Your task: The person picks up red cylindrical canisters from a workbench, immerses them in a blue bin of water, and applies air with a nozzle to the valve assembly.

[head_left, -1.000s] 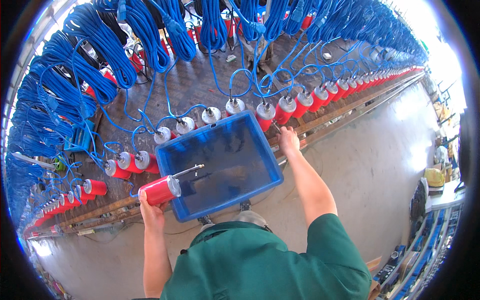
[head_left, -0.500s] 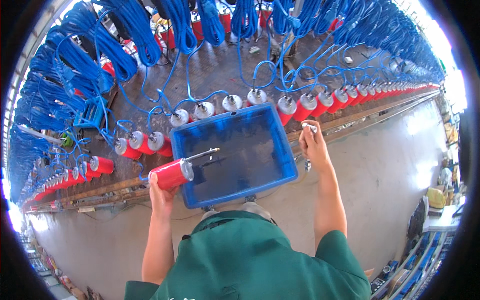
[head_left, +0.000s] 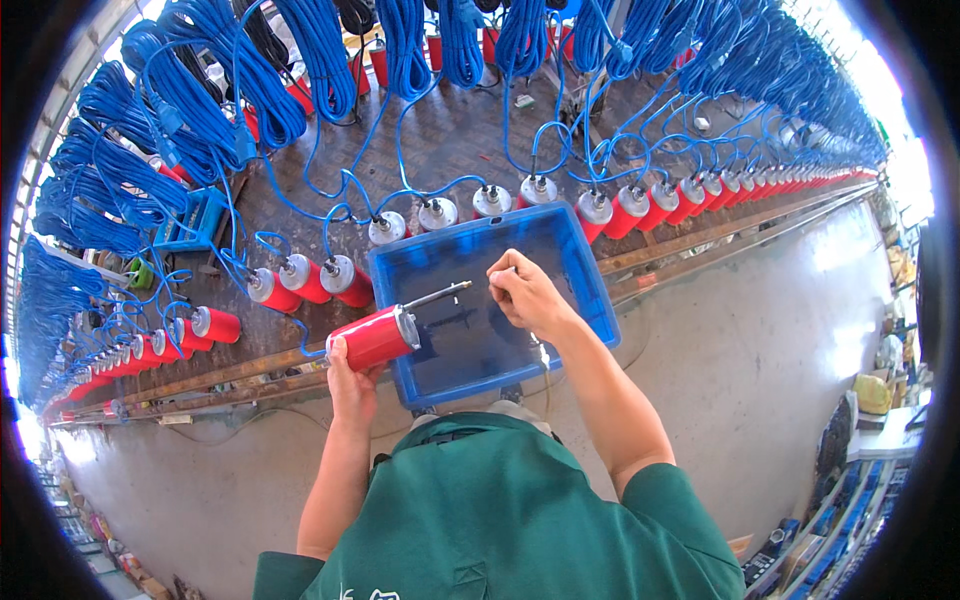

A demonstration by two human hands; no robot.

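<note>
Left hand point(head_left: 353, 388) grips a red cylinder point(head_left: 372, 341), its shaft point(head_left: 434, 297) exposed above a blue tray point(head_left: 450, 352). Right hand point(head_left: 525, 293) curls over the tray, contents unclear. Beyond, left and right, other cylinders point(head_left: 628, 213) already carry blue cables point(head_left: 402, 50); the held one seems unfinished.

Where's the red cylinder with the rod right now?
In the head view, the red cylinder is left of centre, held in the left hand by the left side of the blue bin, its rod pointing toward the right hand.
</note>
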